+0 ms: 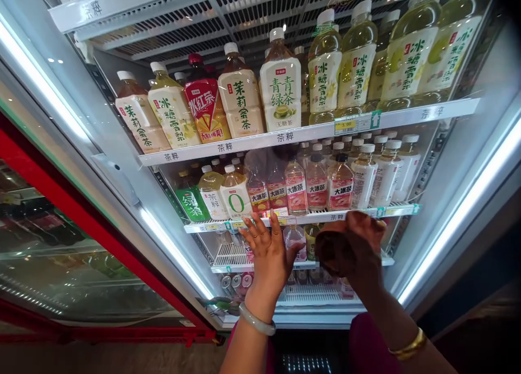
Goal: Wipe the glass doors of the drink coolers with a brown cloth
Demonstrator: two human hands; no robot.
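My left hand (266, 252), with a pale bangle at the wrist, has its fingers spread and holds nothing. Its fingertips overlap the edge of the middle shelf (317, 217), below small bottles with red labels (296, 192). Farther right, my right hand (364, 254) is dark and blurred, with a gold bracelet at its wrist. Its fingers curl round a brownish shape (331, 246) that I cannot make out. Just left of that hand, a clear bottle (293, 241) stands on the lower shelf. A white bottle marked 0 (236, 197) stands above and left of my left hand.
The upper shelf (199, 150) bears large tea bottles and yellow-green drinks (358, 64). Bright light strips (175, 254) line both sides of the cooler. Cans (236, 281) lie low down. A red-framed cooler door (101, 219) is at the left.
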